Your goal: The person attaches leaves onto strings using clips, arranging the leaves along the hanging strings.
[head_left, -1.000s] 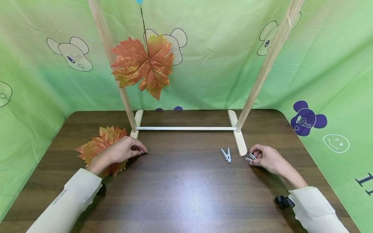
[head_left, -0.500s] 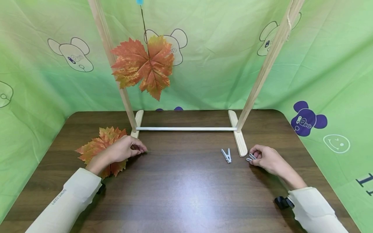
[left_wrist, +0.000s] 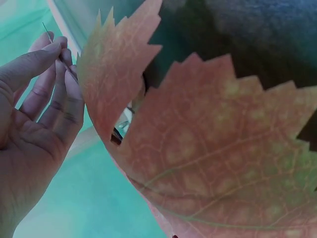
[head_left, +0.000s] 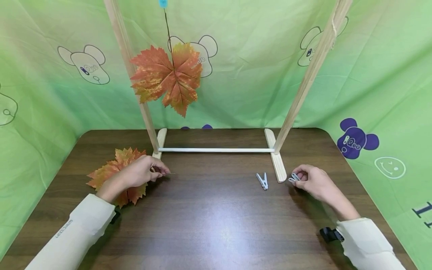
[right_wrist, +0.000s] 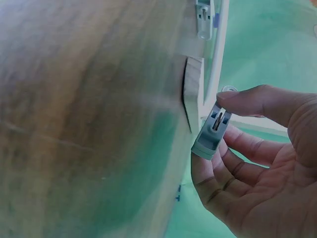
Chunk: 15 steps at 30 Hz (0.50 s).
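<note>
An orange-red artificial maple leaf [head_left: 116, 168] is at the left of the table, partly hidden under my left forearm. My left hand [head_left: 145, 172] pinches its thin stem [left_wrist: 67, 67] between thumb and fingertips, as the left wrist view shows. At the right, my right hand [head_left: 314, 182] grips a grey clothespin [right_wrist: 213, 131] between thumb and fingers, just above the tabletop. Another clothespin [head_left: 262, 181] lies on the table to the left of that hand, beside the stand's right foot. A second maple leaf [head_left: 168, 78] hangs by its stem from a blue clip [head_left: 163, 3] at the top.
A wooden stand rises at the back, with a left post [head_left: 126, 56], a right post [head_left: 310, 77] and a white crossbar [head_left: 216, 150] low between them. Its right foot [head_left: 279, 168] reaches toward my right hand. A green printed cloth [head_left: 243, 93] hangs behind the brown table [head_left: 209, 210].
My right hand has lifted slightly and shifted a little right, with the clothespin in its fingers. The left hand keeps its pinch on the stem and has barely moved.
</note>
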Each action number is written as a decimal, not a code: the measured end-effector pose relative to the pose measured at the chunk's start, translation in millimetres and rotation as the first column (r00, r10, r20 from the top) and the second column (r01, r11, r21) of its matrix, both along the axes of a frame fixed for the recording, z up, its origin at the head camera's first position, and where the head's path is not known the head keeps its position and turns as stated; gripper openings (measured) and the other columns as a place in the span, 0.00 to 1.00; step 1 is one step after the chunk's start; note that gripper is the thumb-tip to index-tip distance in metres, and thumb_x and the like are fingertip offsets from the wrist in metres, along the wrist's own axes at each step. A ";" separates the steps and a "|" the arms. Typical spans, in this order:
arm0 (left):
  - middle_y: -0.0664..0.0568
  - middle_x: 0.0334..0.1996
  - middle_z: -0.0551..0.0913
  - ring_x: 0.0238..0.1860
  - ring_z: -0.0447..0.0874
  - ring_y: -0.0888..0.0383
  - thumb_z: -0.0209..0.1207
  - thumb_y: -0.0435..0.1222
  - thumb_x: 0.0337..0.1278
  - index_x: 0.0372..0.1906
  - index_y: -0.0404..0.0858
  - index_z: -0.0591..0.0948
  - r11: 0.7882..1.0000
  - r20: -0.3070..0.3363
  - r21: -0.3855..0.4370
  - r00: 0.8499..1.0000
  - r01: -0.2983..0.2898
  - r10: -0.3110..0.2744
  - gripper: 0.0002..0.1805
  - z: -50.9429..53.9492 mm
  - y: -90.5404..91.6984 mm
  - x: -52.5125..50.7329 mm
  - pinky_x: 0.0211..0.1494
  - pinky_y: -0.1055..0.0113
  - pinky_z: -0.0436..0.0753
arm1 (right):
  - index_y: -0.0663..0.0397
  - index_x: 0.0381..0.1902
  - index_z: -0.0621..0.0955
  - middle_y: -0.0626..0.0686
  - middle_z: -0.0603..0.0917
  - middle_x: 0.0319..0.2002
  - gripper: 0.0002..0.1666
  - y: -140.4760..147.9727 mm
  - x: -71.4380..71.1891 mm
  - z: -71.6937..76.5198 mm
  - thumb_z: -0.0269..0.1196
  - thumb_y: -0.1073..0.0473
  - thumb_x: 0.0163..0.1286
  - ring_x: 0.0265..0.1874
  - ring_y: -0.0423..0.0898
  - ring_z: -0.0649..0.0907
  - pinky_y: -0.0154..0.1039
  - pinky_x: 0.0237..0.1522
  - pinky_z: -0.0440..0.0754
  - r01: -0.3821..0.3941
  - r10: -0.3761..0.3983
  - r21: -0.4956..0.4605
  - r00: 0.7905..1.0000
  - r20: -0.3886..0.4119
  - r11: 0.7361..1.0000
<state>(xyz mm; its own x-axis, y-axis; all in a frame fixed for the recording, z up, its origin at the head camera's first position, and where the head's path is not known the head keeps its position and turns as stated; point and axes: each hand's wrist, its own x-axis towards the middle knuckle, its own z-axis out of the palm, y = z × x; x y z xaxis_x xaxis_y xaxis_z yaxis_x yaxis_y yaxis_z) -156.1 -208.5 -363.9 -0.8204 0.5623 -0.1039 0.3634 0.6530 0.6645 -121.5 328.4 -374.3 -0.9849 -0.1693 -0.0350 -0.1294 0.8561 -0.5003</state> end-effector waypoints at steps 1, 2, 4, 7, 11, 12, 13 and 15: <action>0.43 0.40 0.91 0.28 0.81 0.58 0.62 0.21 0.66 0.49 0.33 0.90 1.000 0.001 0.002 1.000 0.000 0.000 0.13 1.0 0.0 0.2 0.29 0.71 0.81 | 0.67 0.43 0.84 0.53 0.84 0.31 0.14 -0.3 -0.1 0.9 0.73 0.67 0.60 0.33 0.44 0.79 0.32 0.32 0.75 0.001 -0.001 0.001 1.000 -0.007 1.000; 0.43 0.41 0.91 0.27 0.82 0.57 0.62 0.21 0.66 0.49 0.33 0.89 1.000 -0.005 0.001 1.000 0.003 -0.003 0.12 2.0 0.0 0.3 0.29 0.71 0.81 | 0.68 0.43 0.84 0.53 0.84 0.31 0.14 -0.7 -0.1 1.7 0.73 0.68 0.60 0.33 0.44 0.79 0.32 0.32 0.76 0.000 0.000 0.001 1.000 -0.016 1.000; 0.42 0.41 0.91 0.27 0.83 0.55 0.62 0.21 0.66 0.50 0.32 0.89 1.000 -0.016 -0.002 1.000 0.010 -0.010 0.12 4.2 0.4 0.7 0.29 0.70 0.82 | 0.68 0.44 0.84 0.54 0.85 0.32 0.15 -1.5 -0.5 3.7 0.73 0.68 0.60 0.33 0.44 0.80 0.31 0.32 0.76 -0.001 0.000 -0.003 1.000 -0.029 1.000; 0.40 0.43 0.91 0.26 0.85 0.53 0.63 0.21 0.65 0.50 0.31 0.89 1.000 -0.040 -0.007 0.999 0.020 -0.020 0.12 8.8 2.5 1.8 0.28 0.70 0.84 | 0.69 0.45 0.84 0.55 0.85 0.32 0.16 -3.3 -1.3 7.6 0.73 0.68 0.60 0.33 0.44 0.80 0.30 0.33 0.78 -0.004 0.004 -0.015 0.999 -0.045 1.000; 0.40 0.43 0.90 0.24 0.84 0.52 0.63 0.21 0.66 0.50 0.31 0.89 0.999 -0.073 -0.020 0.997 0.034 -0.036 0.12 16.6 7.0 3.6 0.27 0.70 0.83 | 0.69 0.46 0.83 0.55 0.86 0.33 0.16 -6.6 -2.1 15.0 0.73 0.68 0.61 0.33 0.42 0.81 0.29 0.33 0.79 -0.007 0.005 -0.032 0.998 -0.061 0.999; 0.40 0.43 0.90 0.23 0.83 0.52 0.63 0.22 0.66 0.51 0.31 0.89 0.999 -0.077 -0.024 0.996 0.038 -0.040 0.12 18.6 8.3 3.9 0.27 0.70 0.83 | 0.69 0.46 0.83 0.56 0.87 0.33 0.16 -7.7 -2.3 17.2 0.72 0.68 0.61 0.33 0.41 0.81 0.28 0.34 0.80 -0.007 0.004 -0.038 0.998 -0.062 0.999; 0.40 0.43 0.90 0.22 0.83 0.52 0.63 0.22 0.66 0.51 0.32 0.89 0.999 -0.080 -0.026 0.996 0.040 -0.042 0.12 20.6 9.7 4.4 0.26 0.70 0.83 | 0.69 0.47 0.83 0.56 0.87 0.34 0.16 -8.8 -2.6 19.2 0.72 0.68 0.62 0.33 0.41 0.81 0.28 0.34 0.80 -0.007 0.004 -0.042 0.998 -0.065 0.999; 0.40 0.44 0.90 0.22 0.83 0.53 0.63 0.22 0.66 0.51 0.32 0.89 0.999 -0.085 -0.029 0.995 0.044 -0.046 0.12 23.2 11.9 4.8 0.26 0.69 0.83 | 0.69 0.48 0.83 0.56 0.87 0.35 0.16 -11.3 -3.0 23.2 0.72 0.68 0.63 0.34 0.41 0.82 0.28 0.35 0.81 -0.009 0.005 -0.055 0.998 -0.069 0.998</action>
<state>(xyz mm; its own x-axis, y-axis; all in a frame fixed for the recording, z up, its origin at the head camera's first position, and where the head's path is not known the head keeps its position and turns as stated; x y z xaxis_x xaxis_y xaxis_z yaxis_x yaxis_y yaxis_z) -151.3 -196.5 -340.7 -0.8006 0.5970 -0.0501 0.4479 0.6520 0.6119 -124.5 317.0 -351.1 -0.9835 -0.1757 0.0424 -0.1708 0.8265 -0.5363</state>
